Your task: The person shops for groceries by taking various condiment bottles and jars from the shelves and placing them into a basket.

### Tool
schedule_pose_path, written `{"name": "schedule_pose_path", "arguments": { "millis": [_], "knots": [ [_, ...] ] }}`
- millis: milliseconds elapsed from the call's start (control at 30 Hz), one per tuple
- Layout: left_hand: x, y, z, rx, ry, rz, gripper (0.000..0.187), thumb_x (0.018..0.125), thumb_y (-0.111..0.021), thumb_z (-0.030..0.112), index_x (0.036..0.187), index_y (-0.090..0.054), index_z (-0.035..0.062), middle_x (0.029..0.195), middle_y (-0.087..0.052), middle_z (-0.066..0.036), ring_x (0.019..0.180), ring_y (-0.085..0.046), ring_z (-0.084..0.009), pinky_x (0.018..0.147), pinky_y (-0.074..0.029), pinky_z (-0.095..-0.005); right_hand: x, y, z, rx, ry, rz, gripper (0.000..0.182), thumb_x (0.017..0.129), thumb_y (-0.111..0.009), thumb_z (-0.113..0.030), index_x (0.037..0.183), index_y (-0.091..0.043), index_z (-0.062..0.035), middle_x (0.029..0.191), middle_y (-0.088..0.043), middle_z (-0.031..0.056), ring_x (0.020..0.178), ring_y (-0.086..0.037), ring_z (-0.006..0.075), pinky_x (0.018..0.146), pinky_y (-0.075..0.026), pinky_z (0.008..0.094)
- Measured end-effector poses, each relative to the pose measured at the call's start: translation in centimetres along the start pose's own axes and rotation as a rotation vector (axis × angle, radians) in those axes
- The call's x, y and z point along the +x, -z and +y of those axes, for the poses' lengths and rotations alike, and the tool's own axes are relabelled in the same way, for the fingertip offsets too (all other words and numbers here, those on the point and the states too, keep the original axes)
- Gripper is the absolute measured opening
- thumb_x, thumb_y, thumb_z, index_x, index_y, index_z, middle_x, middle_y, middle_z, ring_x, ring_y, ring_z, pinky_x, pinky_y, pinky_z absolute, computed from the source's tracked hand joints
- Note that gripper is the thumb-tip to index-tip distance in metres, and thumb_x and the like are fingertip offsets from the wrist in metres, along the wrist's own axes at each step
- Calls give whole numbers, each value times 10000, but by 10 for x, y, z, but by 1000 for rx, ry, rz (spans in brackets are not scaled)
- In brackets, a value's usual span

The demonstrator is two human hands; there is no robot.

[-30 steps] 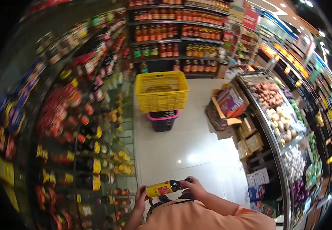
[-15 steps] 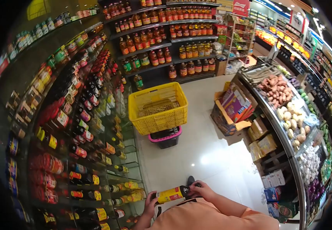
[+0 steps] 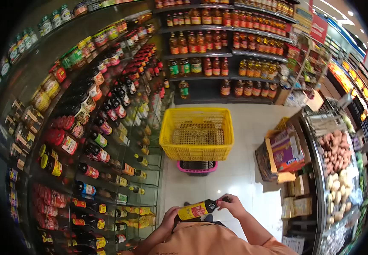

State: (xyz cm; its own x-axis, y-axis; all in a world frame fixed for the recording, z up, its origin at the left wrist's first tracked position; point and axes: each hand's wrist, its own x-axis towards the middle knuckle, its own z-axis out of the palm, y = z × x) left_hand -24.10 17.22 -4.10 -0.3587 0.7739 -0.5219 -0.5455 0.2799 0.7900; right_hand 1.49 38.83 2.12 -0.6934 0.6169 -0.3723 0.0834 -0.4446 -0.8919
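A dark sauce bottle (image 3: 196,210) with a yellow and red label lies tilted across the front of my body, its neck pointing right and slightly up. My left hand (image 3: 170,218) is wrapped round its base end. At the neck end, the fingers of my right hand (image 3: 231,205) are closed, and a small dark piece shows by the fingertips. Just beyond the hands, a yellow plastic basket (image 3: 196,152) stands over a dark one with a pink rim (image 3: 196,171).
Shelves of sauce bottles (image 3: 94,152) run close along my left. Cooking oil bottles (image 3: 252,68) fill the back shelves. To the right stand an open carton (image 3: 265,159) and a vegetable stand holding sweet potatoes (image 3: 336,151). Pale shiny floor (image 3: 239,170) lies between.
The surroundings have shifted right in the view, and the basket appears squarer. The bottle is tilted more, with its label turned up toward me. Both hands stay at its ends.
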Motion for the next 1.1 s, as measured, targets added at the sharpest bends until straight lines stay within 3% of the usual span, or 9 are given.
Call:
{"name": "schedule_pose_path", "arguments": {
  "millis": [100, 433, 533, 600, 633, 700, 967, 1033, 1100],
  "knots": [
    [48, 1, 7, 42, 56, -5, 333, 1039, -458, 292, 1182, -573, 14, 877, -647, -72, 598, -572, -123, 491, -443, -248, 37, 11, -15, 51, -67, 52, 278, 869, -736, -142, 1015, -653, 79, 935, -707, 152, 824, -685, 217, 737, -581, 349],
    [245, 10, 59, 52, 148, -231, 431, 1035, -517, 374, 1283, -512, 22, 984, -672, -99, 712, -636, -153, 681, -541, -294, 203, 53, -112, -200, 36, 306, 163, 785, -674, -22, 900, -669, 93, 799, -712, 144, 705, -685, 194, 664, -568, 318],
    [291, 50, 56, 158, 156, -11, 368, 1001, -588, 322, 1200, -570, 13, 969, -675, -116, 723, -641, -162, 674, -538, -281, 253, 70, -154, -559, 206, 439, 198, 770, -754, -136, 828, -705, 47, 703, -712, 94, 630, -638, 122, 605, -521, 299],
    [317, 95, 30, 186, 80, 126, 319, 979, -620, 278, 1149, -598, 9, 956, -670, -119, 749, -652, -173, 668, -548, -298, 284, 74, -185, -897, 290, 537, 282, 771, -788, -237, 820, -704, 28, 583, -606, 156, 556, -585, 125, 540, -471, 345],
    [318, 110, 28, 185, 62, 209, 296, 969, -629, 257, 1129, -607, 9, 948, -668, -119, 763, -659, -178, 665, -554, -309, 296, 69, -207, -1014, 180, 545, 301, 764, -794, -274, 825, -703, 7, 606, -588, 178, 544, -608, 207, 546, -469, 369],
    [312, 141, 19, 168, 206, 413, 309, 958, -636, 261, 1140, -601, 14, 948, -663, -117, 796, -667, -193, 666, -563, -336, 336, 87, -207, -1127, 348, 513, 275, 756, -782, -336, 840, -722, -80, 756, -669, 186, 705, -670, 354, 643, -524, 431],
    [199, 171, -99, -63, 479, 828, 291, 923, -643, 292, 1120, -601, 82, 809, -694, -92, 537, -620, -180, 454, -452, -308, 496, 164, -148, -1371, 103, 133, 337, 809, -728, -394, 919, -702, -76, 829, -696, 211, 803, -681, 396, 727, -547, 480],
    [167, 141, -129, -260, 483, 868, 299, 934, -652, 317, 1122, -594, 92, 829, -707, -99, 573, -654, -199, 438, -448, -296, 529, 181, -117, -1417, 42, 6, 332, 820, -709, -394, 932, -702, -82, 853, -704, 205, 823, -682, 399, 752, -548, 494],
    [141, 98, -170, -47, 305, 776, 306, 943, -647, 318, 1137, -586, 89, 843, -711, -102, 582, -662, -202, 452, -468, -305, 548, 188, -96, -1514, -11, -137, 339, 829, -684, -397, 970, -700, -89, 880, -711, 200, 841, -686, 395, 771, -551, 492]
  ]
}}
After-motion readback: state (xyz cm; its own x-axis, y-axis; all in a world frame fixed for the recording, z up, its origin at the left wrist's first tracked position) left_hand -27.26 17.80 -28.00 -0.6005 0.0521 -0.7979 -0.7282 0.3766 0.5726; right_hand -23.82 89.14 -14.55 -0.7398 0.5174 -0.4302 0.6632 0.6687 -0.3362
